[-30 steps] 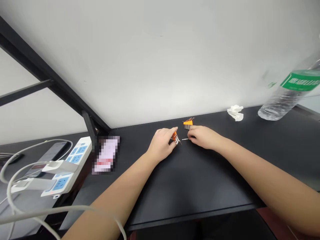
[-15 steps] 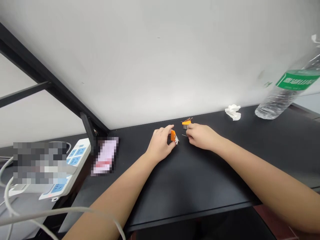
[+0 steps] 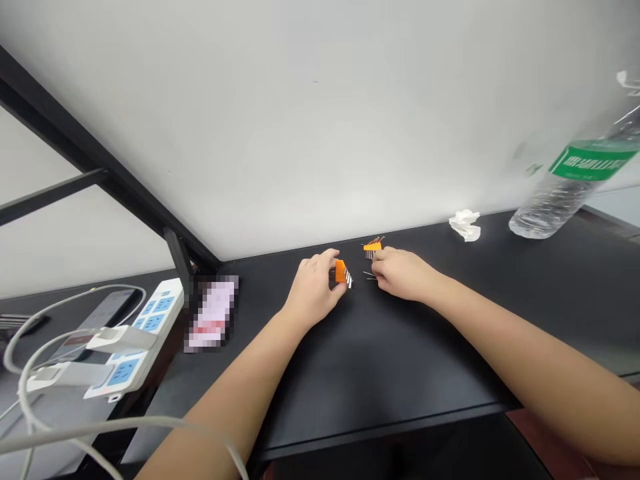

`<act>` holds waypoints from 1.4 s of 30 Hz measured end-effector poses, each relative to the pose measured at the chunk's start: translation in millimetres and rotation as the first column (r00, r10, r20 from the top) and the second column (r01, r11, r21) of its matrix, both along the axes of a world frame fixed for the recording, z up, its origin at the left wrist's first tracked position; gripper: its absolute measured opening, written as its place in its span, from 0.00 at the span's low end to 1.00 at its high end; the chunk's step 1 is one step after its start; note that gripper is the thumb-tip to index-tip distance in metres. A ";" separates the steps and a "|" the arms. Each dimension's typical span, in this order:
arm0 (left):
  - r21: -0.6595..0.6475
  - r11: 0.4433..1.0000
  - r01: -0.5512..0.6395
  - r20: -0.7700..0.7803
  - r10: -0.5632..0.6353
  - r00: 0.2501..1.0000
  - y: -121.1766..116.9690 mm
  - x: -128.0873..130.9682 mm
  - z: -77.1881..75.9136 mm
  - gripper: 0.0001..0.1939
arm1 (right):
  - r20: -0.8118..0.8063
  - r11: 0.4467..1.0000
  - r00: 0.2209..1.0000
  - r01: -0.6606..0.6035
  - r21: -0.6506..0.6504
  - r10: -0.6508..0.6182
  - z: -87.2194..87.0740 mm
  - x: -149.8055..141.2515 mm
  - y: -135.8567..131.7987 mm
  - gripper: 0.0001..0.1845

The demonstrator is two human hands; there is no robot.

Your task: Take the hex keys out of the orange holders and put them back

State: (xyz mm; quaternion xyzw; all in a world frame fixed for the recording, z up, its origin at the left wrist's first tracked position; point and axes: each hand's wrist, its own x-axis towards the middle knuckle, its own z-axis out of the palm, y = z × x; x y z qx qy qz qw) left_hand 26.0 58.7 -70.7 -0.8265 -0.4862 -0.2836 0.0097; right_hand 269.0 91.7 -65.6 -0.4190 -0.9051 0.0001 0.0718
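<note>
My left hand (image 3: 313, 287) grips an orange hex key holder (image 3: 341, 271) between thumb and fingers. Several short silver key ends stick out of its right side. Just to the right, the fingers of my right hand (image 3: 400, 272) are pinched together over the black tabletop. Two thin metal hex keys (image 3: 370, 275) poke out leftward from that pinch; their other ends are hidden by the fingers. Behind those fingers a second orange hex key holder (image 3: 372, 247) stands near the wall, with a row of keys in it, partly covered by my right hand.
At the right of the black table (image 3: 380, 373) stand a clear plastic bottle (image 3: 550, 200) with a green label and a crumpled tissue (image 3: 465, 225). A blurred pink item (image 3: 215, 313) lies at left. Farther left are a white power strip (image 3: 150, 333), cables and a black frame (image 3: 135, 193).
My left hand has drawn a little to the left with its orange holder, widening the gap to my right hand. Two thin keys now show at my right fingertips, where one showed before.
</note>
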 end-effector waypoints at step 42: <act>0.116 0.988 0.097 -0.169 -0.077 0.983 4.5 23.0 12.7 0.15 | -0.737 0.757 0.597 -0.309 -0.576 -0.318 25.0 13.2 -2.6 0.07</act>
